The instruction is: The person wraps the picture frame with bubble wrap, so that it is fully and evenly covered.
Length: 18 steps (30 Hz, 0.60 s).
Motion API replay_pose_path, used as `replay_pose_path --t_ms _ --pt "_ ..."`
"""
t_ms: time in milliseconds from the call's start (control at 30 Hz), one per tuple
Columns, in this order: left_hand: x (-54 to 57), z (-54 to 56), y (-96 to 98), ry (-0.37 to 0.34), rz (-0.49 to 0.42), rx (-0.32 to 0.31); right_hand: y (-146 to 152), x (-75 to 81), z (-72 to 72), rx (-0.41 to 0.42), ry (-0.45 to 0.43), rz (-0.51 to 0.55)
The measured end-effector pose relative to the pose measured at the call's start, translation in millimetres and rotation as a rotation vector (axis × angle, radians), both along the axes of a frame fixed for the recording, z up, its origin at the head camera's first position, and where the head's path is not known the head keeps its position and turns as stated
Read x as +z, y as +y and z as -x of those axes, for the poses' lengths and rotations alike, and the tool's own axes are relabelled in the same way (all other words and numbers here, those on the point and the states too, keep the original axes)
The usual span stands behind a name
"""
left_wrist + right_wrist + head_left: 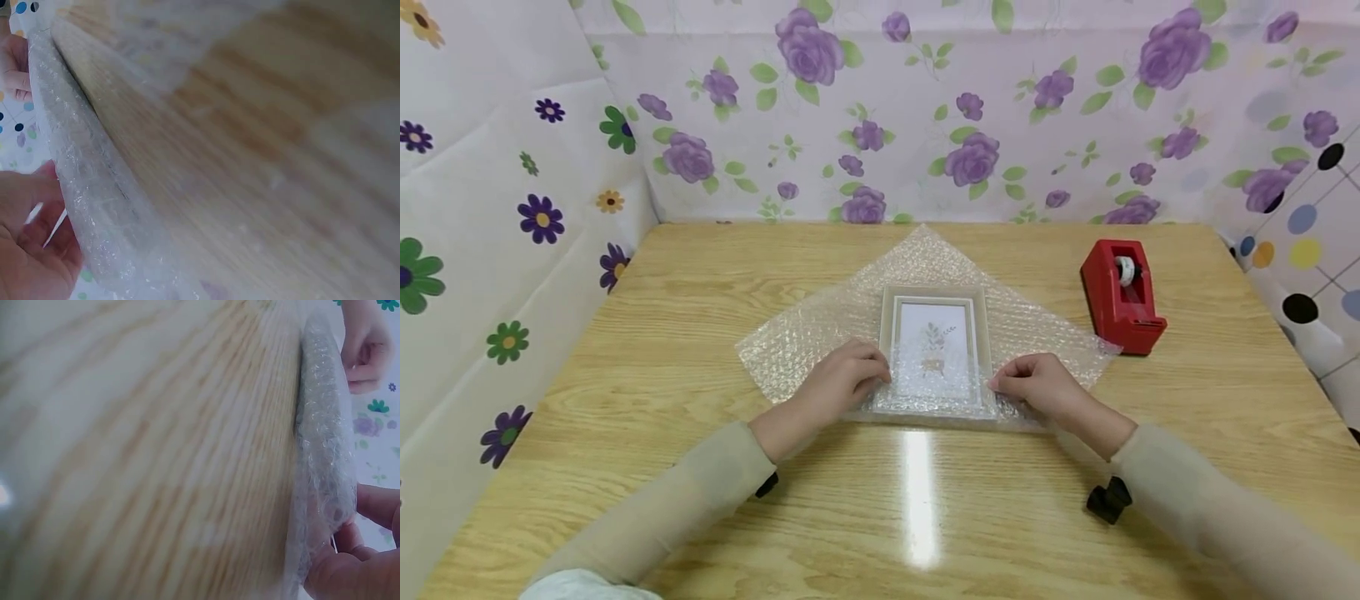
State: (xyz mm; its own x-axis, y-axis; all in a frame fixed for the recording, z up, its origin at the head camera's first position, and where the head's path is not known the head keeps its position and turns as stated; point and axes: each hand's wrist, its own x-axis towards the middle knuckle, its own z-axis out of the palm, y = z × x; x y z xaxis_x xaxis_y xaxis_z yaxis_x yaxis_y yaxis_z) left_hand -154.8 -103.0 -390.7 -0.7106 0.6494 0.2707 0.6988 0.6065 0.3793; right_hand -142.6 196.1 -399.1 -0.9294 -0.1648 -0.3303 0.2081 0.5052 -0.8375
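A picture frame point(937, 296) with a pale border and a plant print lies on a sheet of bubble wrap point(808, 333). The sheet's front part is folded up over the frame's lower portion, making a rounded edge in both wrist views. My left hand point(848, 375) holds this folded wrap beside the frame's lower left side with bent fingers. At the lower right side, my right hand point(1045, 385) pinches the wrap between thumb and fingers. In the right wrist view, a thumb point(331, 569) shows low against the wrap. The left fingertips are partly hidden.
A red tape dispenser point(1123, 308) with a roll of tape stands at the right, close to the wrap's right corner. The wooden table point(700, 275) is bordered by flowered cloth point(910, 108) at the back and patterned cloth on both sides.
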Motion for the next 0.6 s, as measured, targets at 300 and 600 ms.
replay_pose_path --t_ms 300,600 --pt "-1.4 -15.7 6.9 0.094 0.142 -0.059 1 5.5 5.0 0.098 0.090 -0.141" --pt "1.8 -16.6 11.1 0.140 0.273 -0.108 -2 21.7 16.3 0.217 0.263 -0.325"
